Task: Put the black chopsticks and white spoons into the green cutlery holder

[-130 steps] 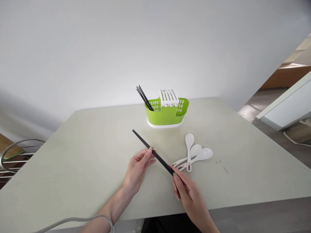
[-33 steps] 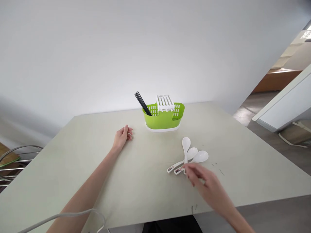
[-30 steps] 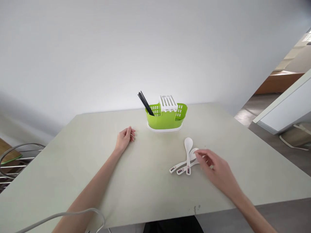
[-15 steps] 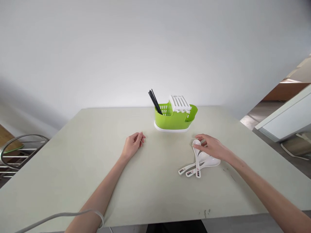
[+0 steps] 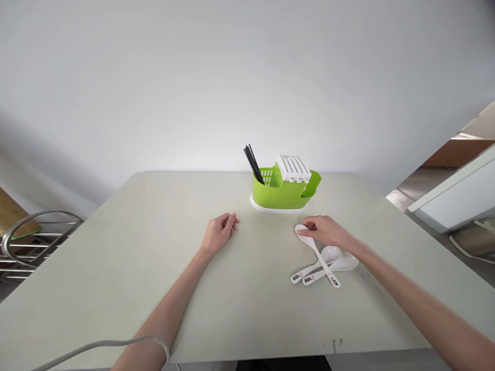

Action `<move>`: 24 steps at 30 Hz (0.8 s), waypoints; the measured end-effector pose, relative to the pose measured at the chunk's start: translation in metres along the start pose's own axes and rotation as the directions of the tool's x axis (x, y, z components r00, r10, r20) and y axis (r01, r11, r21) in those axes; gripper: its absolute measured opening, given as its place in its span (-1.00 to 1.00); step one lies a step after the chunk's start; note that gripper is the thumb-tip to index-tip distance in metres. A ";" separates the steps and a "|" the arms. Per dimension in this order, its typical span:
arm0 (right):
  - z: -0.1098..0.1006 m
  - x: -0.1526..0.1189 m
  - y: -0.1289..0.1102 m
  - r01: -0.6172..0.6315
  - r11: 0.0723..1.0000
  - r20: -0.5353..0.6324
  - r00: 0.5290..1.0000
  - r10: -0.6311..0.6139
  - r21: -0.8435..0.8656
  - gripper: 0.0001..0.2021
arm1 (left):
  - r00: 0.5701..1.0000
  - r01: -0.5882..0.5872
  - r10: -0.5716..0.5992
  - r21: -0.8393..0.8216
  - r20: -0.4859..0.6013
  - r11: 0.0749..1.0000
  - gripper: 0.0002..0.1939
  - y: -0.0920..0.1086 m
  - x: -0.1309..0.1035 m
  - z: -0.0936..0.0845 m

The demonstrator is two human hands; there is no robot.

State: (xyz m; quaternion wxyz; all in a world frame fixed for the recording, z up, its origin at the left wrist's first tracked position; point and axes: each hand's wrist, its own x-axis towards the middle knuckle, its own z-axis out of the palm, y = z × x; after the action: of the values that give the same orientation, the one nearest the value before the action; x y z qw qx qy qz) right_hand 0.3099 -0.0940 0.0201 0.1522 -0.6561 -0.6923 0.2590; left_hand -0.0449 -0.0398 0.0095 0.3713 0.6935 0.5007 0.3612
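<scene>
My right hand point(image 5: 324, 230) pinches a white spoon point(image 5: 314, 246) by its bowl, thumb on top. That spoon slants across two other white spoons, one a round-bowled spoon point(image 5: 330, 253) and the other a wider serving spoon point(image 5: 347, 262). Dark printed marks show on the handle ends, which point toward me. My left hand point(image 5: 218, 233) rests on the table with its fingers curled and nothing visible in them. Beyond both hands stands a green cutlery holder point(image 5: 278, 197) with a white slotted top point(image 5: 294, 167). Several black chopsticks point(image 5: 254, 165) lean in its left compartment.
A pale table point(image 5: 147, 247) reaches back to a plain wall point(image 5: 216, 93). A grey cable point(image 5: 96, 344) crosses my left forearm. Beyond the table's left edge is a metal rack point(image 5: 38, 242) with a wooden board point(image 5: 15, 214).
My right hand has moved left with the spoon's bowl, and the spoon has turned so that its handle points to the lower right. The view has shifted slightly. My left hand stays by the same spot.
</scene>
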 end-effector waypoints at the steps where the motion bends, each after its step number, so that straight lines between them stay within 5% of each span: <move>1: -0.002 0.000 -0.003 0.012 1.000 0.006 1.000 -0.012 0.004 -0.62 | 1.000 -0.003 0.003 0.004 0.000 1.000 -0.43 0.000 0.000 0.000; 5: -0.014 -0.003 -0.020 0.023 0.997 -0.039 0.999 -0.020 0.079 -0.48 | 1.000 -0.002 0.002 0.008 0.005 1.000 -0.44 -0.001 0.000 0.000; 9: -0.038 -0.008 -0.052 0.030 0.986 -0.206 0.979 0.005 0.165 -0.40 | 1.000 0.003 -0.003 0.010 0.006 1.000 -0.44 0.001 -0.001 0.000; 13: -0.068 -0.007 -0.091 0.198 0.935 -0.399 0.914 -0.068 0.294 -0.49 | 1.000 0.012 -0.012 0.022 0.005 1.000 -0.44 0.003 -0.001 -0.001; 15: -0.080 -0.002 -0.109 0.303 0.902 -0.523 0.846 -0.105 0.307 -0.55 | 1.000 0.017 -0.017 0.025 0.005 1.000 -0.45 0.003 -0.001 -0.001; 19: -0.097 0.015 -0.135 0.462 0.871 -0.761 0.622 -0.185 0.165 -0.63 | 1.000 0.009 -0.009 0.015 0.013 1.000 -0.46 0.000 0.000 0.000; 21: -0.101 0.027 -0.143 0.482 0.875 -0.812 0.529 -0.246 0.049 -0.66 | 1.000 0.006 -0.007 0.018 0.014 1.000 -0.46 -0.001 0.000 0.000; 24: -0.100 0.047 -0.151 0.480 0.870 -0.815 0.455 -0.359 -0.115 -0.72 | 1.000 0.009 -0.009 0.029 0.010 1.000 -0.47 -0.001 0.000 0.000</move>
State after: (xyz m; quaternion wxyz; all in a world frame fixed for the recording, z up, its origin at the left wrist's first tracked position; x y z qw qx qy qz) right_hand 0.2349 -0.0322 0.1799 0.5550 -0.4963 -0.6635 -0.0738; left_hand -0.0453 -0.0399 0.0089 0.3652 0.6984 0.5071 0.3489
